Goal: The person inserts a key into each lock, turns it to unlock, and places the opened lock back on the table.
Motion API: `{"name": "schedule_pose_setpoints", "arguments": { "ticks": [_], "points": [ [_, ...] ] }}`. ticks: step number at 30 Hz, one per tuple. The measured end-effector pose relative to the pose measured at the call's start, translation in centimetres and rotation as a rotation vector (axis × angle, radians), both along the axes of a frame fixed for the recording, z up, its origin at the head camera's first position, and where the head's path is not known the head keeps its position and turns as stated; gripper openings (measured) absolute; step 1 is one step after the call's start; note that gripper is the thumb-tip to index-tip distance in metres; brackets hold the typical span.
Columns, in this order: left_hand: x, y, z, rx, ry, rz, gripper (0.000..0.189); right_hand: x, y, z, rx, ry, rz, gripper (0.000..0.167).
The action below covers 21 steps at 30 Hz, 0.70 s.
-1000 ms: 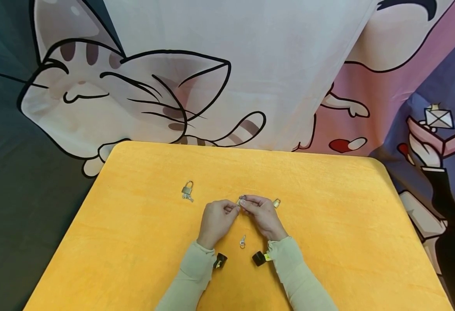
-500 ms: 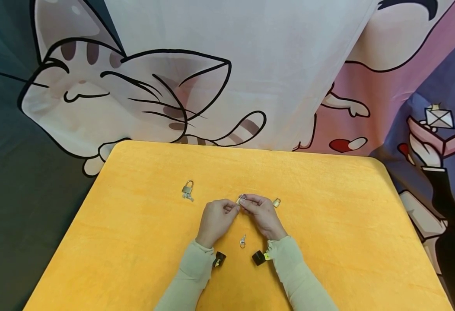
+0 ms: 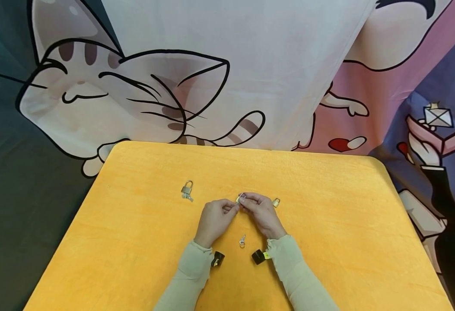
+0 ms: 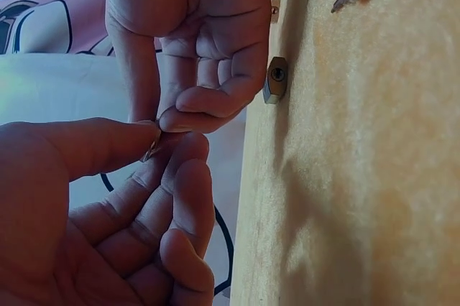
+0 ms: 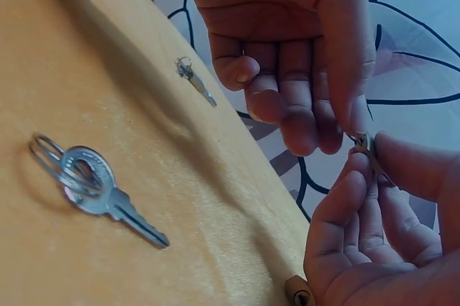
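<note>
Both hands meet above the table's middle around a small padlock [image 3: 238, 199], mostly hidden by the fingers. Its thin shackle loop shows by the right fingertips in the head view. My left hand [image 3: 216, 219] pinches it between thumb and forefinger; a metal edge shows under the thumb in the left wrist view. Whether a key is also in that pinch, I cannot tell. My right hand [image 3: 263, 216] pinches its shackle side with thumb and finger. Another small brass padlock [image 3: 276, 202] lies just right of the right hand. Nearer the wrists rest silver keys on a ring [image 5: 93, 184].
A larger padlock [image 3: 186, 189] with keys beside its body lies on the yellow table [image 3: 328, 224], left of the hands. Low in the left wrist view's row, two padlock bodies show, one with its keyhole [image 4: 277, 74] facing me. A printed cartoon cloth [image 3: 274, 86] hangs behind.
Both hands stay nearly in place, keeping their pinch. The held padlock has turned slightly, its loop now more upright at the right fingertips. Objects on the table have not moved.
</note>
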<state>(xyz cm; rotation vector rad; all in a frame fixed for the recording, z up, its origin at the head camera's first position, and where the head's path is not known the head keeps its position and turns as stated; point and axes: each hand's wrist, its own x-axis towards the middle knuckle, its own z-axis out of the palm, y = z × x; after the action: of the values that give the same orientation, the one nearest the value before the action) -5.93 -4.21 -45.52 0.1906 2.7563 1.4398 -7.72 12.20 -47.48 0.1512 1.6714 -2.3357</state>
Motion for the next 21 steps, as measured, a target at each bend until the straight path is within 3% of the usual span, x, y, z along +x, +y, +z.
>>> {"name": "schedule_pose_setpoints", "arguments": {
  "ticks": [9,21],
  "points": [
    [0.0,-0.5,0.3,0.007,-0.014,0.010,0.010,-0.8,0.1,0.7,0.060,0.014,0.013,0.037],
    [0.2,-1.1,0.2,-0.036,-0.021,-0.033,0.006,-2.8,-0.5,2.2,0.219,0.027,0.056,0.041]
  ]
}}
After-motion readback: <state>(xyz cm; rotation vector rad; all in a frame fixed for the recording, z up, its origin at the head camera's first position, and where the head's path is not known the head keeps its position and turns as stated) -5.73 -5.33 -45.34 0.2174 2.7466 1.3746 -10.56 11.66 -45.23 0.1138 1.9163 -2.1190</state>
